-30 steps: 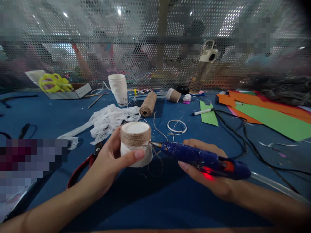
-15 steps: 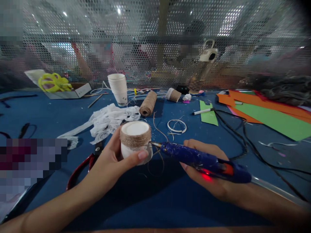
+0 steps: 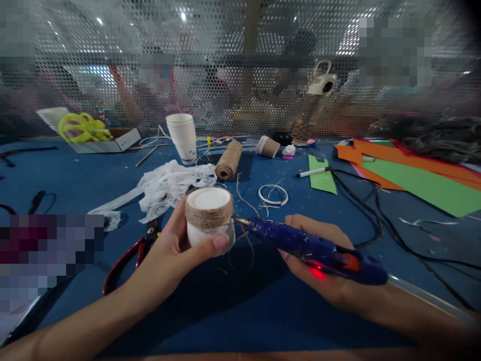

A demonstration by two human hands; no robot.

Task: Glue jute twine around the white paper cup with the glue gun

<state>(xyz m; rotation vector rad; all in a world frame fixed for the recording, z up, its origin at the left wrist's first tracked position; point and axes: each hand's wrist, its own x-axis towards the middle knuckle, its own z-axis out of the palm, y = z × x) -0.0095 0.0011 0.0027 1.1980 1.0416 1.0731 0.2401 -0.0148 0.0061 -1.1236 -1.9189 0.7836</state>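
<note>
A white paper cup [image 3: 199,241], its upper part wound with brown twine [image 3: 209,216], is gripped upside down or upright, I cannot tell which, in my left hand [image 3: 184,245]. My left thumb presses on its lower front. My right hand [image 3: 323,260] is closed around a blue hot glue gun [image 3: 296,240] with a red light glowing beneath and a clear glue stick [image 3: 424,296] at its rear. The metal nozzle is at the cup's right side, by the lower edge of the twine. A loose twine strand [image 3: 248,250] hangs beside the cup.
Behind the cup lie a twine roll [image 3: 228,161], white lace [image 3: 165,188] and stacked paper cups [image 3: 182,140]. Red-handled scissors [image 3: 124,260] lie under my left arm. Black cable [image 3: 379,215] and coloured paper [image 3: 424,180] are at right. A bottle [image 3: 311,110] stands before the perforated screen.
The glue gun's nozzle has shifted very slightly up along the cup's side. Both hands keep their hold, and the cup stays almost in place.
</note>
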